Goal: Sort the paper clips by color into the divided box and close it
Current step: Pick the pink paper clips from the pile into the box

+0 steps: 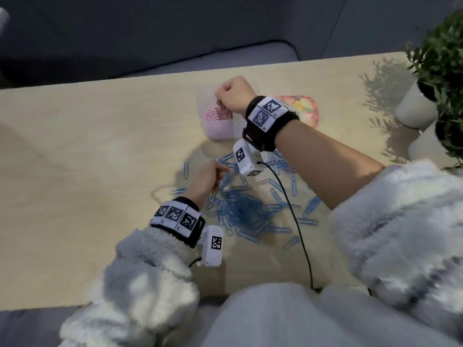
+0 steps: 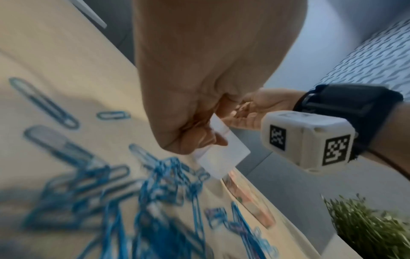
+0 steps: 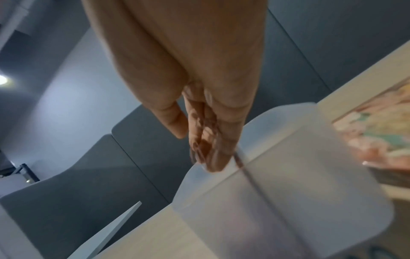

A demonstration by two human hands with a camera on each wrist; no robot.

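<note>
Paper clips, blue (image 1: 240,209), lie strewn on the table (image 1: 75,151) beneath the curled, apparently empty left hand (image 1: 205,180). Pink clips (image 1: 216,113) fill one compartment of the translucent divided box (image 1: 220,131). Only the right-wrist view shows the right hand (image 1: 231,95), fingers (image 3: 213,140) bunched, pinching pink clips over the box's divider (image 3: 248,168).

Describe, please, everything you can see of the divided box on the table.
The divided box is translucent, frosted plastic with rounded corners, standing open on the wooden table beyond the blue paper clips. A partition splits it; one compartment holds pink paper clips. The right hand hovers over it, pinching pink clips. Its patterned lid lies alongside.
</note>
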